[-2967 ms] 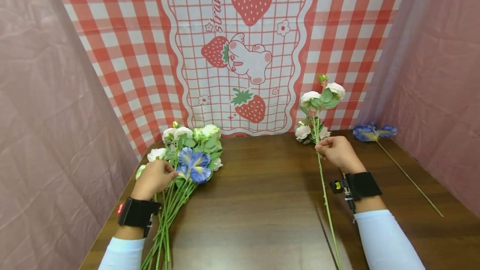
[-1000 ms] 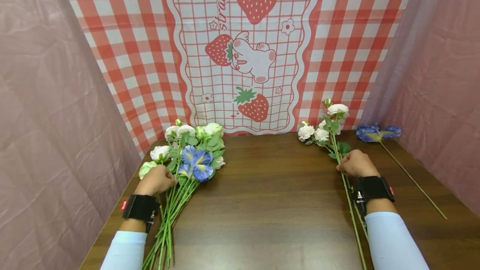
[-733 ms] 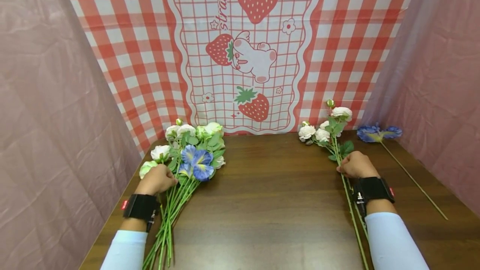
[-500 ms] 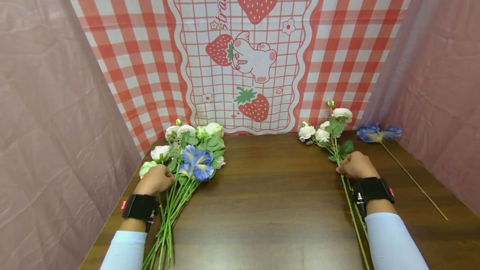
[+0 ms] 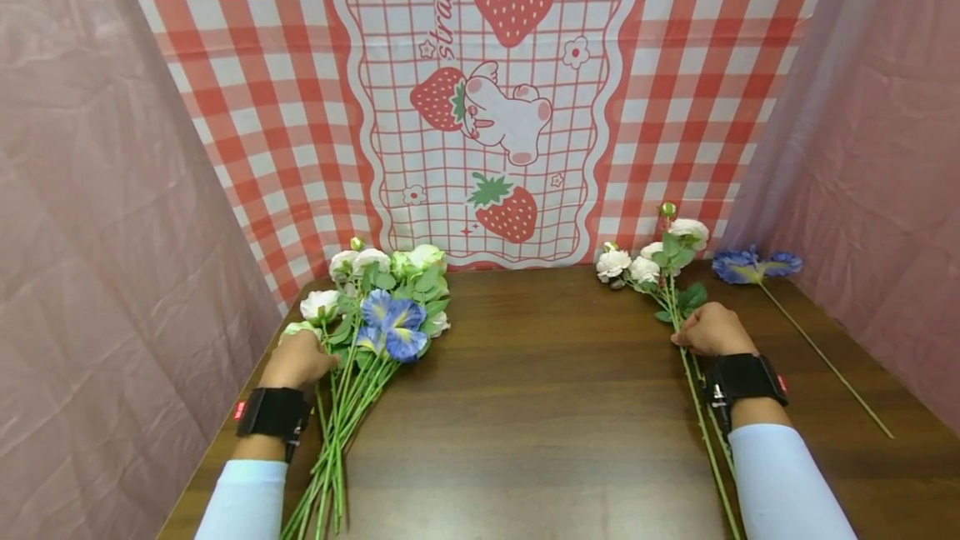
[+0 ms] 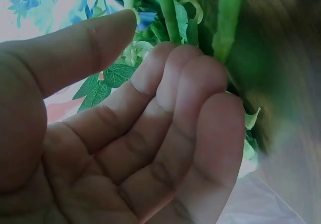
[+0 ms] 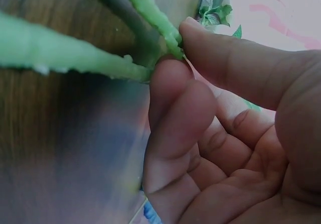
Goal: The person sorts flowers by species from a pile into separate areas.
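Red-and-white checked fabric backdrop [image 5: 262,65] with printed strawberries hangs behind everything. Wrinkled dusty-pink cloth drape at left [image 5: 90,190], wrinkled pink cloth drape at right [image 5: 885,148]. Below: brown wood-grain table [image 5: 525,382] with a glossy patch toward the near edge.

Left side of table: large bunch of white, pale-green and blue flowers on long green stems [image 5: 367,373], heads toward the backdrop, stems crossing toward the near edge. A blue-and-yellow, broad-petalled bloom [image 5: 392,325] sits on top of it.

Right side: white ruffled flowers on long, bumpy green stems [image 5: 701,423], heads at the far table edge in front of the backdrop. Further right, apart from these, a single blue-and-yellow flower on a thin stem [image 5: 757,267] lies diagonally.

Pale-blue fabric sleeves [image 5: 787,473] on both forearms. Left hand [image 5: 298,358] is at the outer side of the bunch, just below the heads; grip released, fingers loosely bent, thumb well apart from them, nothing in the palm. Stems pass right by the fingertips; contact can't be told. Right hand [image 5: 712,329] pinches a bumpy green stem of the white flowers between thumb and index finger, below the leaves; second stem meets the index fingertip.

Black fabric wristbands [image 5: 748,377], one per wrist. Small round yellow-green bud [image 5: 667,209] tops the right-hand white flowers.
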The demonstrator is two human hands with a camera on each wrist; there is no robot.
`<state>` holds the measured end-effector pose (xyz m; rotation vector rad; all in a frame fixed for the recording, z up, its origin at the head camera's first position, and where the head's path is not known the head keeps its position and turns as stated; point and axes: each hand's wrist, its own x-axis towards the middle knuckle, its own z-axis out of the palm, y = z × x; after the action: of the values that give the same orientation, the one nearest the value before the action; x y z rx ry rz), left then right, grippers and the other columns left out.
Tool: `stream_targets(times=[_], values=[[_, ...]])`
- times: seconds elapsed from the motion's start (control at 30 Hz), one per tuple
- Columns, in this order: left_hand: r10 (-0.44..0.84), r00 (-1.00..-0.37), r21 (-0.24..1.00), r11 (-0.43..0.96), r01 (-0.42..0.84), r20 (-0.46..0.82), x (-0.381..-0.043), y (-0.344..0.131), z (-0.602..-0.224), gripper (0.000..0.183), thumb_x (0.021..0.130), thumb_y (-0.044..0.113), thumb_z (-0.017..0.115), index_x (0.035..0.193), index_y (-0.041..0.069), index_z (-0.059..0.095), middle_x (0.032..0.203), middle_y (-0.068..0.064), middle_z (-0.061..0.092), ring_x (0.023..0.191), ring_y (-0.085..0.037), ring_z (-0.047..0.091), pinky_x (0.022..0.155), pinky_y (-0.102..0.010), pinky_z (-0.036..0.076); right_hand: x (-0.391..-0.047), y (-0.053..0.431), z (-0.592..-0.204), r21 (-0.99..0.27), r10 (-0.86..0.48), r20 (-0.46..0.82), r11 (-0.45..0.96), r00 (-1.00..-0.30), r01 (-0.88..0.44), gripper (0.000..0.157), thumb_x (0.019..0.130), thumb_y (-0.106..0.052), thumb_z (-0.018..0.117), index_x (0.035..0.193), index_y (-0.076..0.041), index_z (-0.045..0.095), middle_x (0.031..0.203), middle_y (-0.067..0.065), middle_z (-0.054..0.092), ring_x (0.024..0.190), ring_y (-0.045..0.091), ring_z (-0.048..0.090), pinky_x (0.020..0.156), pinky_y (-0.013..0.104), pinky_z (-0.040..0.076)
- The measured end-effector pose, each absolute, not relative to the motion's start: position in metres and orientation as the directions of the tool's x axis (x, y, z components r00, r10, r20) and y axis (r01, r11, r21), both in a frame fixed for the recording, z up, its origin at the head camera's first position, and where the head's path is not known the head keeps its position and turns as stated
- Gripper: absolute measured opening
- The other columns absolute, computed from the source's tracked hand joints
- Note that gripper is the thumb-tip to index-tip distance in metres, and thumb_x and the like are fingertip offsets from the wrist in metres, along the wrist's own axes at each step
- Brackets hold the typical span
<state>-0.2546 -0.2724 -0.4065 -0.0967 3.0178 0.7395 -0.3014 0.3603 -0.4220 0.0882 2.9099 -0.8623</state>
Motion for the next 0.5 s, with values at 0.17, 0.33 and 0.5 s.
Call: stream_targets(times=[0.17,0.33,0.5], values=[[-0.091,-0.993,0.438,0.891,-0.118,-0.081,-0.2535,-0.2714,-0.4076,0.048,0.090,0.026,0.076,0.057,0.013,0.045,0.056,0.003,0.033,0.050,-0.016,0.039,0.052,-0.034,0.039,-0.3014,0.3586,-0.4208,-0.535,0.025,-0.119,0.840,-0.993,0.085,0.019,0.087,-0.021,0.078,0.082,-0.003,0.074,0.067,0.002,0.066,0.067,0.021,0.062,0.063,0.034,0.047],[-0.092,-0.990,0.430,0.894,-0.128,-0.103,-0.2541,-0.2722,-0.4112,0.044,0.086,0.027,0.079,0.059,0.012,0.048,0.059,0.001,0.036,0.053,-0.019,0.044,0.053,-0.036,0.041,-0.3014,0.3577,-0.4198,-0.537,0.025,-0.124,0.839,-0.992,0.088,0.020,0.087,-0.021,0.078,0.081,-0.003,0.073,0.066,0.001,0.065,0.066,0.021,0.062,0.063,0.033,0.047],[-0.076,-0.991,0.420,0.900,-0.118,-0.114,-0.2569,-0.2731,-0.4147,0.042,0.085,0.028,0.079,0.061,0.012,0.049,0.063,-0.003,0.044,0.058,-0.023,0.048,0.055,-0.038,0.042,-0.3017,0.3590,-0.4215,-0.537,0.030,-0.142,0.837,-0.989,0.102,0.020,0.088,-0.022,0.077,0.082,-0.003,0.073,0.068,0.002,0.066,0.067,0.021,0.062,0.063,0.034,0.047]])
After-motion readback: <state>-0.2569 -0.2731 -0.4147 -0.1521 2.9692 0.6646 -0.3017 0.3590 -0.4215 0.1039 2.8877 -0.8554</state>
